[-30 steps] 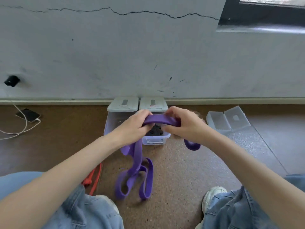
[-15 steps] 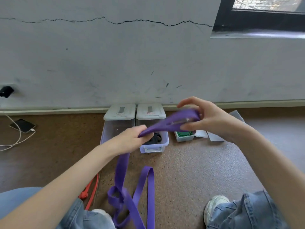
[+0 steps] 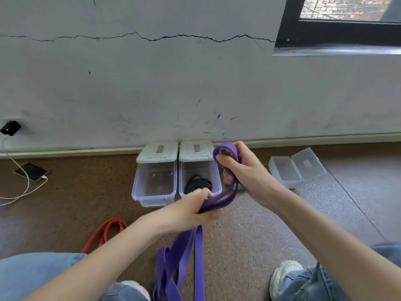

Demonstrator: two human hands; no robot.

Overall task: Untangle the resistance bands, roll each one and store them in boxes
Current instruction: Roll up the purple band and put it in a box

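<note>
Against the cracked wall [image 3: 152,83], my right hand [image 3: 243,172] has lifted the purple band's [image 3: 198,240] loop higher; my left hand [image 3: 195,210] grips lower down, tail straightening, ready for rolling.

A long, flat purple rubber resistance band [image 3: 196,240] is hanging in mid-air: one looped end is sitting up near the top of the right box, a doubled stretch is sloping down from it, and the remaining strands are trailing toward the near edge of the brown speckled floor [image 3: 249,235]. A thin red rubber band [image 3: 106,232] is lying folded on the floor to the left. Two clear lavender-tinted plastic boxes with grey lids tilted back are standing side by side against the wall: the left box [image 3: 154,181] is showing nothing inside, the right box [image 3: 200,170] is holding a coiled black band [image 3: 198,184]. A small clear hinged plastic case [image 3: 297,168] is lying open to the right.
</note>
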